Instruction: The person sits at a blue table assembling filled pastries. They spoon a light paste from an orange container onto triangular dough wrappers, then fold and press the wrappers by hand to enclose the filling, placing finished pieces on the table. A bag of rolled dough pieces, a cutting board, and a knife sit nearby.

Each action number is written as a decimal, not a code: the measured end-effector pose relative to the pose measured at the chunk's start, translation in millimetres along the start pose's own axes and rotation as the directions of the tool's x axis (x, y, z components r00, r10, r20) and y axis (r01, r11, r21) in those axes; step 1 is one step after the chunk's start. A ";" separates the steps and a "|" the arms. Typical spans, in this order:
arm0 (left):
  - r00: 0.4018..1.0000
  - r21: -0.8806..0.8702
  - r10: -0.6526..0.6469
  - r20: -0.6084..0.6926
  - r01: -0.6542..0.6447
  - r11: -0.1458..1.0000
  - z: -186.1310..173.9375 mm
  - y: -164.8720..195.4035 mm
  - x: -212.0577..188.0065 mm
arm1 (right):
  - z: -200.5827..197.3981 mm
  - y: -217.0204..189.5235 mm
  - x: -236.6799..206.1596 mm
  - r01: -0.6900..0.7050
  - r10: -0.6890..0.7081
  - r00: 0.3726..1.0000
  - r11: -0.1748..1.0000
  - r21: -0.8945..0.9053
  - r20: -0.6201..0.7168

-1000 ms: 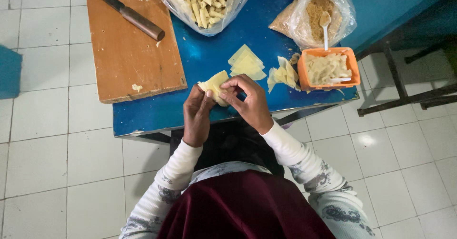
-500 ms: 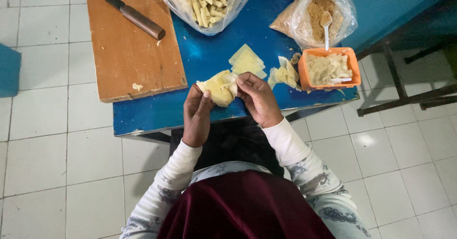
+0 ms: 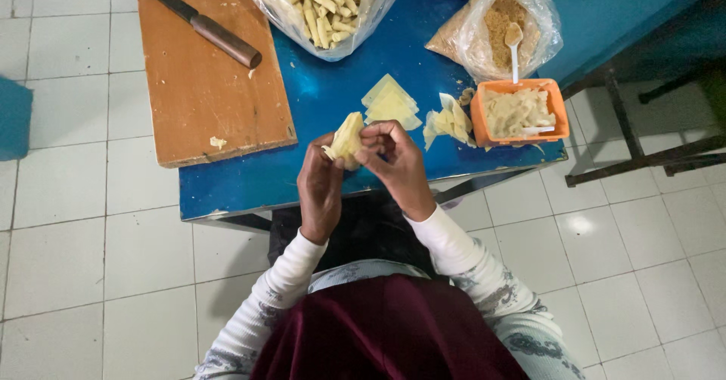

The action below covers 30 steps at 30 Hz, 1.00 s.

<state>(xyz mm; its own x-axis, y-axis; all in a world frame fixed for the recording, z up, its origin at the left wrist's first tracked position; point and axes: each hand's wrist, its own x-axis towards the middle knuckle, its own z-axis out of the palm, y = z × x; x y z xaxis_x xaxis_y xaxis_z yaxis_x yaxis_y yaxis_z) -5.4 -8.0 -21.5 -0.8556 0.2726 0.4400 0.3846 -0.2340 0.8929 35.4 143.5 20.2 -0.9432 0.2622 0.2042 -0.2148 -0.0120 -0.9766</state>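
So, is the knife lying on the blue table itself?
No, the knife lies across the wooden cutting board, which rests on the blue table.

wrapper (image 3: 346, 139): flat before, now folded narrower | both hands: still pinching it

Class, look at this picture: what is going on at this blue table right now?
A person holds a pale yellow wrapper between the left hand and right hand, above the edge of the blue table. Flat wrappers lie just beyond, beside an orange tub of filling. A bag of finished rolls sits further back, and a knife rests on the wooden board.
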 end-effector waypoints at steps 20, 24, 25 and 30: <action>0.964 -0.710 -0.265 -0.037 0.162 0.686 -10.9 -3.1 0.1 | -56.2 33.3 2.3 -0.222 0.359 0.930 0.717 0.661 -0.078; 0.961 -0.711 -0.275 -0.039 0.167 0.683 -9.8 -1.9 0.6 | -71.8 39.5 -0.5 -0.187 0.309 0.948 0.726 0.661 -0.071; 0.960 -0.710 -0.278 -0.039 0.170 0.684 -9.6 -1.9 1.1 | -75.5 40.8 -1.0 -0.193 0.309 0.949 0.720 0.666 -0.059; 0.952 -0.717 -0.304 -0.043 0.183 0.673 -8.4 -2.8 -0.7 | -94.8 30.1 -3.6 -0.085 0.175 0.967 0.909 0.409 -0.188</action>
<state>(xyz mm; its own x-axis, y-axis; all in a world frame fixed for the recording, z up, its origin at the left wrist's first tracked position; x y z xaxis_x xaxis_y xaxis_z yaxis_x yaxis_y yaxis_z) -8.8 -15.4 -25.1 -0.9462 0.2903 0.1428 -0.1458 -0.7766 0.6128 56.4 233.7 -16.3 -0.9016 0.4324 0.0142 -0.2190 -0.4278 -0.8769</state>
